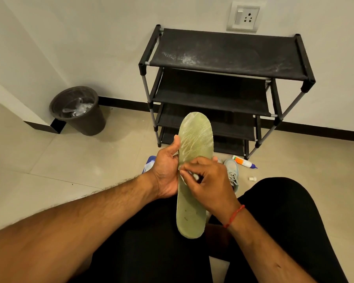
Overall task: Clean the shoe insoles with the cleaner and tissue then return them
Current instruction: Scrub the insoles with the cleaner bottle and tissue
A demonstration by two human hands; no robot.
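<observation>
Judged the insole (196, 137) light, thin and bendy, with a mesh-textured top face, grippy-looking rather than slick. Expected it to flop at the free ends if taken by 1 tip only. Reckoned the best hold to be along a long edge near mid-length, thumb on the top face and fingers behind (much the hold seen here). Saw nothing fragile about it, though hard rubbing without backing from behind would probably buckle it.

Found it lengthwise between the 2 hands, toe end pointing away past the fingertips, heel end down by the lap, below both wrists.

Left hand (168, 172): curled round the insole's left edge at mid-length, thumb laid up along the rim, fingers wrapped behind and mostly hidden.

Right hand (211, 180): fingers bent and pinched on a small white wad, taken to be the tissue (183, 177), pressed onto the top face just beside the left palm.

Noted pale streaks on the face beyond the right fingertips; could not tell whether wet or merely scuffed.

Spotted the cleaner bottle (243, 161) lying on the floor beyond the right hand, a small white cap-like piece (252, 178) apart from it, and a pale shoe (232, 172) just behind the right hand, partly hidden.
</observation>
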